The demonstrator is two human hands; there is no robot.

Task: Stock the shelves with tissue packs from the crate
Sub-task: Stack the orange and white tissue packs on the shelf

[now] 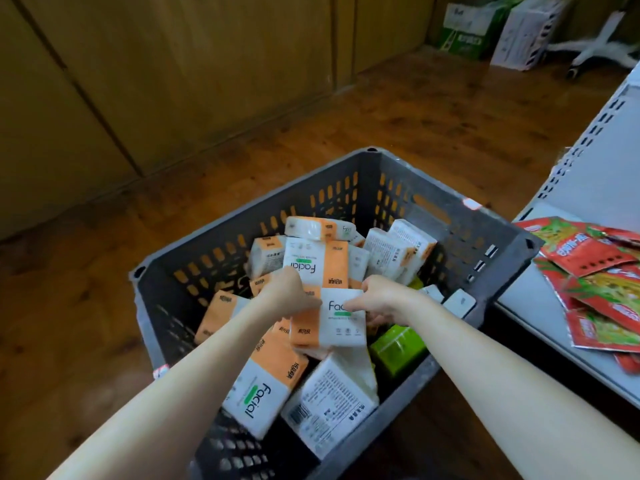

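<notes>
- Head view: in the grey crate (433, 188), the left hand (291, 292) gripped one tissue pack (337, 323) by its left edge and the right hand (384, 299) pinched its right edge, probably to free it from the loose heap.
- The shelf (540, 306), bearing red sachets (595, 289), stood just right of the crate, probably to keep the carry short.

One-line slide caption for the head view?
Left hand and right hand grip a tissue pack in the crate, beside a shelf of red packets.
</notes>
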